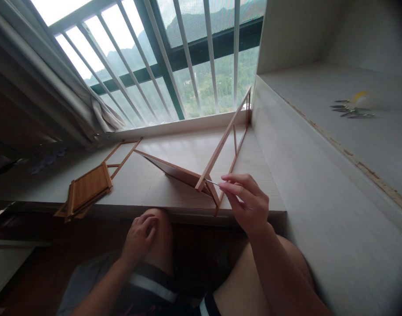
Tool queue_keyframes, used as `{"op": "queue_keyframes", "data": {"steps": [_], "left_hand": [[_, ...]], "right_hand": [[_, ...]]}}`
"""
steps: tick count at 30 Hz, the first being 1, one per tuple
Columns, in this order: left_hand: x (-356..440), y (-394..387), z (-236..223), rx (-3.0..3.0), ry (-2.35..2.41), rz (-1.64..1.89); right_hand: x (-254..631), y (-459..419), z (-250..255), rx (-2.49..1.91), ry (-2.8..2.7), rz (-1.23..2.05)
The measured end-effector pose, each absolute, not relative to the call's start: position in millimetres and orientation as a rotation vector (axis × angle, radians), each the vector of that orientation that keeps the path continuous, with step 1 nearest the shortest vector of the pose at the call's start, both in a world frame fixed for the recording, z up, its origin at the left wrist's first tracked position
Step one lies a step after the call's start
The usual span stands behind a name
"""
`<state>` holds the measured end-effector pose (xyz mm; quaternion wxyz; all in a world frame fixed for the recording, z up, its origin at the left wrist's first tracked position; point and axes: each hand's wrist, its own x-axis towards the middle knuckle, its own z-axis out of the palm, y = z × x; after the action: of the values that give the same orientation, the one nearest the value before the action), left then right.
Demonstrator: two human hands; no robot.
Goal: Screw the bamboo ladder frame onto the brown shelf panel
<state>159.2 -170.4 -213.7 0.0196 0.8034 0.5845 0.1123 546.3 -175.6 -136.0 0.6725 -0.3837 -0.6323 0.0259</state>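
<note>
My right hand [247, 199] pinches a thin metal rod [212, 181] between thumb and fingertips; whether it is a bolt or a hex key I cannot tell. The rod's far end meets the lower end of a pale wooden bar, part of a ladder-like wooden frame [219, 151] that leans up toward the window. Joined near that end is a flat wooden panel [174, 169], tilted on its edge on the window ledge. My left hand [141, 235] rests on my left knee, fingers loosely bent, holding nothing.
Farther left, another wooden piece with slats and a panel [90, 186] overhangs the front edge of the ledge [148, 175]. Several metal fasteners [349, 109] and a yellow item [360, 95] lie on the raised right shelf. Window bars rise behind; a curtain [56, 74] hangs left.
</note>
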Motion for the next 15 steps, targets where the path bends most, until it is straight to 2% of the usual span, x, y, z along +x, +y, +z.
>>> {"op": "queue_keyframes", "data": {"steps": [15], "left_hand": [[160.5,-169.9,-212.7,2.497,1.817,0.346]], "right_hand": [[542.3,-177.6,-133.8,-0.829,-1.427,0.057]]}}
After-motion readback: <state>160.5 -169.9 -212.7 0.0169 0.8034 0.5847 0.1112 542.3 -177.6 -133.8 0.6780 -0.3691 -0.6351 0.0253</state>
